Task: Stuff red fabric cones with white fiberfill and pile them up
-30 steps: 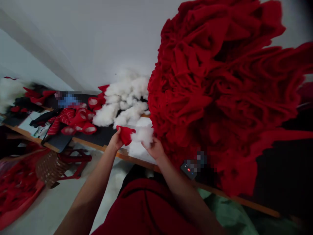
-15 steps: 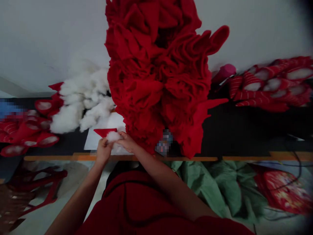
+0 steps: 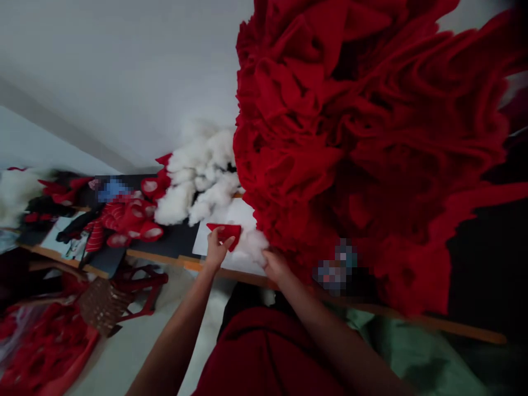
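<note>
Pinched in my left hand (image 3: 218, 250) is a small red pointed felt piece (image 3: 231, 234), held above a white sheet (image 3: 206, 237) on the table. To its right, my right hand (image 3: 275, 265) has its fingers closed on a tuft of white stuffing (image 3: 254, 243). The tuft is apart from the felt piece. Behind my hands lies a heap of fluffy white stuffing (image 3: 177, 203). A tall pile of red felt pieces (image 3: 289, 148) rises close beside my right hand.
Stuffed red pieces (image 3: 136, 220), some striped, lie left on the dark table (image 3: 181, 236). A red plastic stool (image 3: 144, 286) stands below. At the far left a person's arm (image 3: 61, 267) shows near a tub of red pieces (image 3: 45, 346). Green sacking (image 3: 429, 352) lies under the table.
My hands have moved apart. The stuffing tuft, earlier against the red felt piece, is now away to the right in my right hand. The view has swung left.
</note>
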Demonstrator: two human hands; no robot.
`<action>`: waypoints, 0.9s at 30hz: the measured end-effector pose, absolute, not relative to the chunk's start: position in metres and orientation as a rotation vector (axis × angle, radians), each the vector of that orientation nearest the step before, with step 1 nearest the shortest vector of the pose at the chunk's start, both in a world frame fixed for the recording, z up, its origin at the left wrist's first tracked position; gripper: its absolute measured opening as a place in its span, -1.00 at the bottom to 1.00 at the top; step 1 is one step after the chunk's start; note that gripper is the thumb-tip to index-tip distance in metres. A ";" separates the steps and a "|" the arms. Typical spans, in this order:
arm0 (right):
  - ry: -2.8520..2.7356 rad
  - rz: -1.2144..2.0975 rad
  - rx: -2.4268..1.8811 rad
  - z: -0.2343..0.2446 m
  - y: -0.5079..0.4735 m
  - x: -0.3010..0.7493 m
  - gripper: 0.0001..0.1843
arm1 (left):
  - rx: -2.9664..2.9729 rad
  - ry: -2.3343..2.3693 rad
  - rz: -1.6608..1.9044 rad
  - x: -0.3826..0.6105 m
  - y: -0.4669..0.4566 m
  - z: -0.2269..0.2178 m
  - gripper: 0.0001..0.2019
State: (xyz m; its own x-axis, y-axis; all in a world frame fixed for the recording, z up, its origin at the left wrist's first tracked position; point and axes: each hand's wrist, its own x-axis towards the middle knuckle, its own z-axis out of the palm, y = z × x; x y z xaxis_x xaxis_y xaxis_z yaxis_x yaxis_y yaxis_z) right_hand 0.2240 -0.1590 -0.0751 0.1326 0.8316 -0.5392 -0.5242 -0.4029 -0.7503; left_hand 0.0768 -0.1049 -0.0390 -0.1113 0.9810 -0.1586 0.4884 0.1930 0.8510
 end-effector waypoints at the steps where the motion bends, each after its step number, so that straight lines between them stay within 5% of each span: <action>1: -0.289 1.564 -1.257 -0.076 -0.163 0.225 -0.80 | 1.543 1.780 0.800 0.075 -0.105 -0.044 -0.58; 6: -0.085 1.698 -1.131 -0.079 -0.179 0.231 -0.70 | 2.210 1.979 0.286 0.087 -0.108 -0.072 -0.53; 10: -0.005 1.811 -0.979 -0.083 -0.182 0.234 -0.73 | 2.273 2.030 0.079 0.083 -0.104 -0.087 -0.69; 27: 0.112 1.866 -0.944 -0.092 -0.160 0.222 -0.75 | 2.175 1.792 0.251 0.036 -0.102 -0.088 -0.84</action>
State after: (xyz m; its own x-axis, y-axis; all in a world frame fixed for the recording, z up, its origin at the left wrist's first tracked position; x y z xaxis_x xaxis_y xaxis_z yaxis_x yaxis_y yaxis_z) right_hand 0.2218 -0.1596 -0.0917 -0.1949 0.7357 -0.6486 -0.8079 -0.4954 -0.3192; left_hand 0.0360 -0.1019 -0.0884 0.2019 0.9774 -0.0619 0.9229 -0.1687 0.3460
